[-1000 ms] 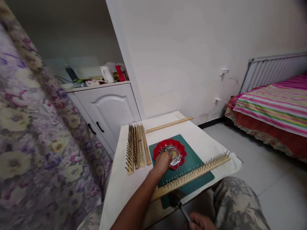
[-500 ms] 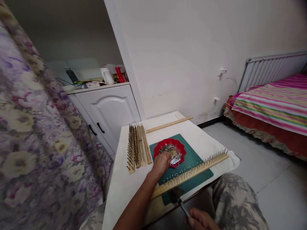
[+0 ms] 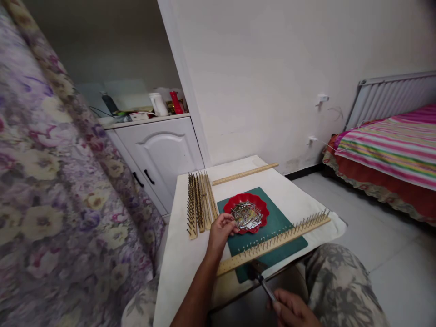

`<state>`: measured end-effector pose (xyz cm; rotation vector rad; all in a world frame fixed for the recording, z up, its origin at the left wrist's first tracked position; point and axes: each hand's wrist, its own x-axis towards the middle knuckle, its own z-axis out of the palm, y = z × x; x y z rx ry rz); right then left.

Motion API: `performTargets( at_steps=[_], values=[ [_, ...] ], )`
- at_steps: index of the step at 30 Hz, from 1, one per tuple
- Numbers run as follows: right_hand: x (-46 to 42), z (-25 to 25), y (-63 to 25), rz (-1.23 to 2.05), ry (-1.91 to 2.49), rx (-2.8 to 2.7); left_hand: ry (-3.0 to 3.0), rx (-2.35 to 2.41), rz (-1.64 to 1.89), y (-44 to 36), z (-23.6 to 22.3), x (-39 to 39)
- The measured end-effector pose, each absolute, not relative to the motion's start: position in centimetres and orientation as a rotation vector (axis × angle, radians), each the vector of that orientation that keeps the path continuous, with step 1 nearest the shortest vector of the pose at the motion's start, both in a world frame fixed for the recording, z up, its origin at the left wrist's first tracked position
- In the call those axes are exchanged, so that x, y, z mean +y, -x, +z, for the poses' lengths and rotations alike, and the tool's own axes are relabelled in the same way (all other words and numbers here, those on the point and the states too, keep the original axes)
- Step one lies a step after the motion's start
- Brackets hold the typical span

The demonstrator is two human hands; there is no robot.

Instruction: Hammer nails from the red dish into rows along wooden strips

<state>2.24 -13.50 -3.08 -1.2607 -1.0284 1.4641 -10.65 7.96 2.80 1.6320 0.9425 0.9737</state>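
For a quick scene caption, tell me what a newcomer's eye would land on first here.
Probably the scalloped red bowl of silvery nails, on the dark green mat at the middle of the white-covered table. Next, the long pale wooden strip bristling with nails, lying across the mat's near part. The purple-and-cream floral curtain also stands out, filling the left side.

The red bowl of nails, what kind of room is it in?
It looks like a bedroom in someone's home. There's a bed with a striped bedspread and a big flowery curtain. The nails on the table suggest it's a little workspace too.
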Motion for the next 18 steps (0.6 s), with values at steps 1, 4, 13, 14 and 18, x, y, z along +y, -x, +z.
performTargets(
  at_steps=[1, 4, 13, 14, 18],
  values=[
    [-13.6, -3.0, -2.1, 1.481, 1.264, -1.024, -1.532, 0.931, 0.99, 11.3, 2.9, 7.1],
    [-13.8, -3.1, -1.9, 1.487, 1.286, -0.977, -1.344, 0.923, 0.99, 12.8, 2.9, 4.3],
    [-14.0, -2.7, -1.7, 1.48, 1.28, -1.044, -1.219, 0.957, 0.915, 13.7, 0.5, -1.4],
    [-14.0, -2.7, -1.6, 1.475, 1.279, -1.046, -1.234, 0.966, 0.901, 13.7, 0.3, -1.5],
    [-14.1, -3.1, -1.6, 1.492, 1.293, -1.047, -1.31, 0.98, 0.78, 14.1, -0.5, -2.3]
  ],
)
